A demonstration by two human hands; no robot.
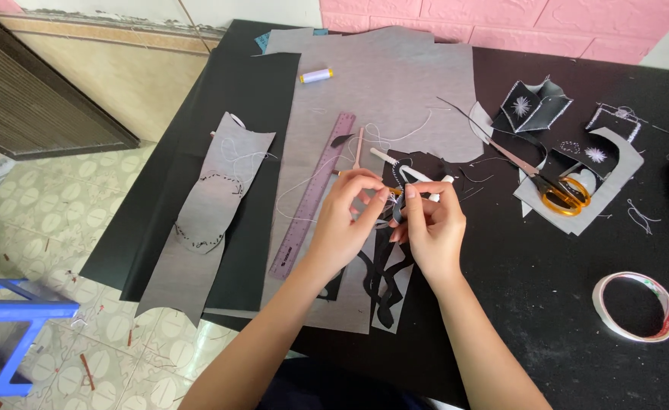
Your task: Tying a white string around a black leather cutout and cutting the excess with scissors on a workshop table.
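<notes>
My left hand (347,220) and my right hand (432,228) meet over the middle of a black table (547,288). Both pinch a small piece of black and grey fabric (395,206) between the fingertips. A wavy strip of black and grey fabric (384,285) hangs down from it onto the table. What looks like a thin thread runs by my left fingers. Under the hands lies a large grey fabric sheet (395,83). A purple ruler (313,194) lies just left of my left hand.
Orange-handled scissors (555,186) lie on grey scraps at the right. A tape roll (636,305) sits at the right front. A pale thread spool (315,75) rests at the back. A grey stitched fabric piece (209,209) lies left. A blue stool (8,334) stands on the tiled floor.
</notes>
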